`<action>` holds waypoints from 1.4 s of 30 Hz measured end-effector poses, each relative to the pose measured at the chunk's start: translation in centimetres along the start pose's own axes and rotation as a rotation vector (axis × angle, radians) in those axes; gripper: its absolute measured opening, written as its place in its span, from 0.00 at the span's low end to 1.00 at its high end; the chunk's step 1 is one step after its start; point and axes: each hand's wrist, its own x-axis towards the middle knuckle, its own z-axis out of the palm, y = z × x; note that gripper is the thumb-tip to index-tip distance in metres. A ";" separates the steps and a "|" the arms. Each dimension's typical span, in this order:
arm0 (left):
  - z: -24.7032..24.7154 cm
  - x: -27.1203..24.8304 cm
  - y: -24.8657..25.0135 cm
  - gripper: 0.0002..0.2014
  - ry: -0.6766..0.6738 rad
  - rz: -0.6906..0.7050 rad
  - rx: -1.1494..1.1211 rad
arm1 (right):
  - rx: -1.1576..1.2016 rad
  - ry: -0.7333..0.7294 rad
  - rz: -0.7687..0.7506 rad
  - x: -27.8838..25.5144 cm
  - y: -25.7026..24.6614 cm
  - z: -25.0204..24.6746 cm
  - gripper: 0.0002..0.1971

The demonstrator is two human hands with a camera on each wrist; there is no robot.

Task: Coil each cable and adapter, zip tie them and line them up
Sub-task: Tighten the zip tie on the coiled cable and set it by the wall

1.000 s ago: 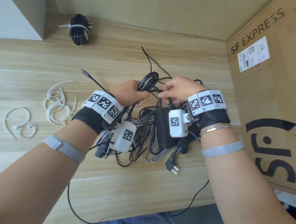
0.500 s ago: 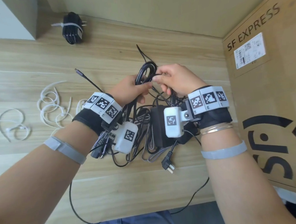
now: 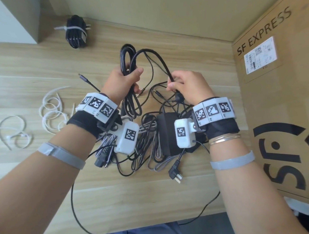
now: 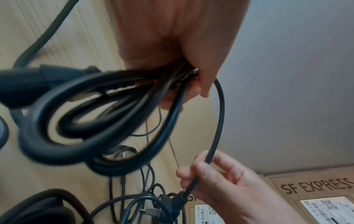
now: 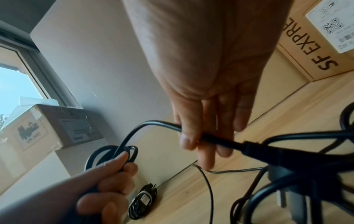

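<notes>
My left hand [image 3: 124, 78] grips a bunch of loops of a thick black cable [image 3: 125, 56] above the wooden table [image 3: 28, 71]. One strand [image 3: 155, 56] arcs over to my right hand [image 3: 182, 85], which pinches it just above its plug end. In the left wrist view the loops [image 4: 80, 124] hang from my left hand [image 4: 182, 78], and my right hand [image 4: 210, 174] holds the strand [image 4: 218, 121]. The right wrist view shows my right hand's fingers [image 5: 193, 136] round the cable [image 5: 220, 140]. Under both hands lies a tangle of cables with a black adapter [image 3: 166, 132].
A coiled black cable bound with a zip tie [image 3: 75, 33] lies at the table's far left. Loose white zip ties [image 3: 52, 109] lie to the left. A large SF EXPRESS cardboard box [image 3: 279, 89] stands along the right. A plug [image 3: 175, 172] and thin cables trail toward the front edge.
Both hands have risen and spread apart. My left hand lifted the bunched loops higher, and my right hand drew a strand out to the right.
</notes>
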 end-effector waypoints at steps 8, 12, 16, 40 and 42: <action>0.7 0.0 0.1 0.06 -0.015 0.026 -0.066 | 0.056 -0.096 -0.053 -0.2 -2.1 1.2 0.02; 0.8 -0.4 0.2 0.05 -0.031 0.019 -0.191 | 0.022 -0.074 -0.139 -0.2 -2.9 1.7 0.03; 0.9 -0.5 0.5 0.09 -0.075 0.046 -0.185 | 0.042 0.088 -0.188 0.4 -4.0 2.9 0.06; -0.9 -1.0 -0.8 0.19 -0.038 0.036 0.229 | 0.300 -0.013 -0.055 3.0 -8.8 4.5 0.31; -1.4 -1.8 -0.8 0.20 -0.076 0.003 0.253 | 0.311 0.020 -0.029 3.4 -8.7 5.1 0.23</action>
